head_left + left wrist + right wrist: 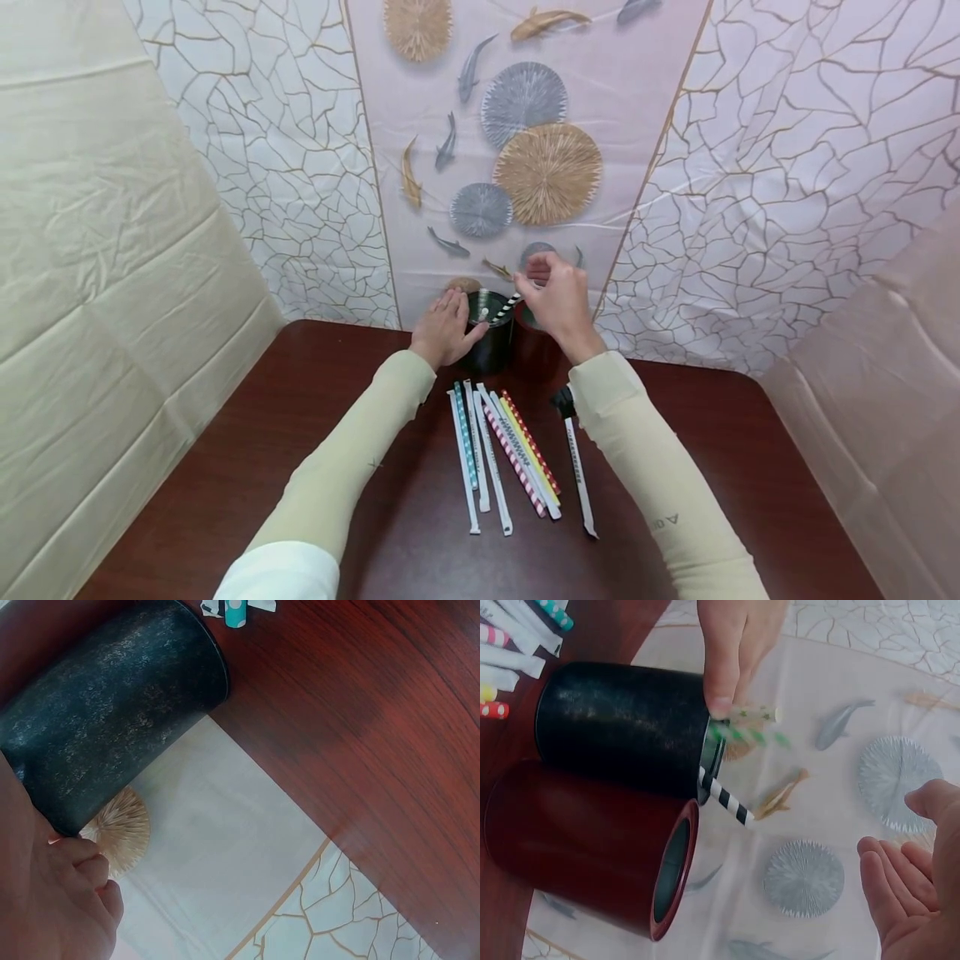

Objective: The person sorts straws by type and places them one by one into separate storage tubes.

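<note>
My left hand (444, 327) holds the black cylindrical cup (487, 354) at its rim, thumb at the near edge and fingers at the side. Out of the cup lean a black-and-white striped straw (732, 805), a green-and-white striped straw (759, 737) and a pale straw with green stars (761, 715). Above and to the right of the cup is my right hand (561, 302); in the right wrist view it stands apart from the straws, fingers loosely bent, nothing in it. A dark red cup (585, 847) stands beside the black one, its opening partly hidden in the head view.
Several straws lie in front of the cups, some patterned, such as a teal dotted straw (465, 433), some in white paper wrappers. One wrapped straw (577, 479) lies apart by the right forearm, near a small black object (562, 402). A patterned cloth backdrop (420, 250) rises behind the table.
</note>
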Demonstrator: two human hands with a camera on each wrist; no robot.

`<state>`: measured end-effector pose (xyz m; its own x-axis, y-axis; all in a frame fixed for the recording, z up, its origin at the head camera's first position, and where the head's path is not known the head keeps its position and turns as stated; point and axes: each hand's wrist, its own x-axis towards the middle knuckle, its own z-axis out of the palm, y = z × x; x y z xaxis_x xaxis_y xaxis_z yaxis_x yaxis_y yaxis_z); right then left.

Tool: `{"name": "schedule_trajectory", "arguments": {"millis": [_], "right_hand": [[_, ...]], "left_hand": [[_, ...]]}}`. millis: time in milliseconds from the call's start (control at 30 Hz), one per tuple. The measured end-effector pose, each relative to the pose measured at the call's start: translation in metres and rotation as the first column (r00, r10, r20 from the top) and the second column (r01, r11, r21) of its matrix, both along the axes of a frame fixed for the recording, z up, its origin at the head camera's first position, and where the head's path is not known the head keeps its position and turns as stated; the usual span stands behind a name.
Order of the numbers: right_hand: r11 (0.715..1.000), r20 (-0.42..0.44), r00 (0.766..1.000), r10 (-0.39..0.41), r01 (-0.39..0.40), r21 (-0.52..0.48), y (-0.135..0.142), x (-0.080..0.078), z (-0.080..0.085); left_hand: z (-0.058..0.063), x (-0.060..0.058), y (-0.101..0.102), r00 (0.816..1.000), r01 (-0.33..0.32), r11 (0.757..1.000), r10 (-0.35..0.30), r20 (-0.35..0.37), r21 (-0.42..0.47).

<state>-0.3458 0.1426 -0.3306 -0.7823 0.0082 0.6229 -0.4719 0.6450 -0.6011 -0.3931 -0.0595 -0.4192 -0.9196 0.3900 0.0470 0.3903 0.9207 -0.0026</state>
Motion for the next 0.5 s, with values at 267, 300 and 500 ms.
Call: {"name": "schedule_trajectory", "arguments": {"millis": [267, 300, 500], "right_hand": [[0.997, 0.054, 0.998, -0.034, 0.031, 0.069, 0.012, 0.005, 0.007], [0.996, 0.060, 0.997, -0.042, 0.037, 0.081, 0.014, 0.006, 0.007], [0.989, 0.107, 0.992, -0.066, 0.050, 0.140, 0.020, 0.009, 0.007]], "left_hand": [[0.001, 0.001, 0.000, 1.000, -0.004, 1.000, 0.004, 0.000, 0.013], [0.001, 0.002, 0.000, 1.000, -0.004, 1.000, 0.004, -0.001, 0.014], [0.000, 0.002, 0.001, 1.000, 0.005, 1.000, -0.005, -0.008, 0.029]]}}
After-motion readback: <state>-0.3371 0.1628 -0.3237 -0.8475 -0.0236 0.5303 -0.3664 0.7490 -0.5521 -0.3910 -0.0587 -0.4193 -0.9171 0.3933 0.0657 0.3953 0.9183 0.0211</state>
